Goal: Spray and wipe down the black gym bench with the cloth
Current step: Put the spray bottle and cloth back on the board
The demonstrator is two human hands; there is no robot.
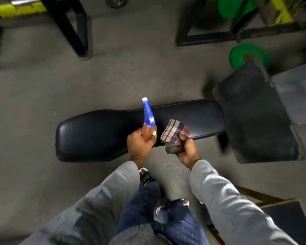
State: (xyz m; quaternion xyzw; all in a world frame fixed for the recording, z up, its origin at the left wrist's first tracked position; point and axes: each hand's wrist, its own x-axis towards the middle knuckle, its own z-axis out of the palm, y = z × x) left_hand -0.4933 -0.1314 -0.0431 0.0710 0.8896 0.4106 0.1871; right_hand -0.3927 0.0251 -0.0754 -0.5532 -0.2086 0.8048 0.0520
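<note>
The black gym bench (99,131) lies crosswise in front of me, its padded top glossy. My left hand (140,144) grips a spray bottle (148,119) with a blue trigger head and orange liquid, held over the bench's middle with the nozzle pointing away from me. My right hand (185,147) clutches a folded plaid cloth (174,133) just right of the bottle, above the bench's near edge. The cloth hangs in the air and I cannot tell whether it touches the pad.
A second dark pad (254,114) angles off the bench's right end. Green weight plates (249,55) and black rack legs (78,32) stand on the concrete floor beyond. A wet patch (173,169) marks the floor by my feet. A dark stool (288,220) sits at bottom right.
</note>
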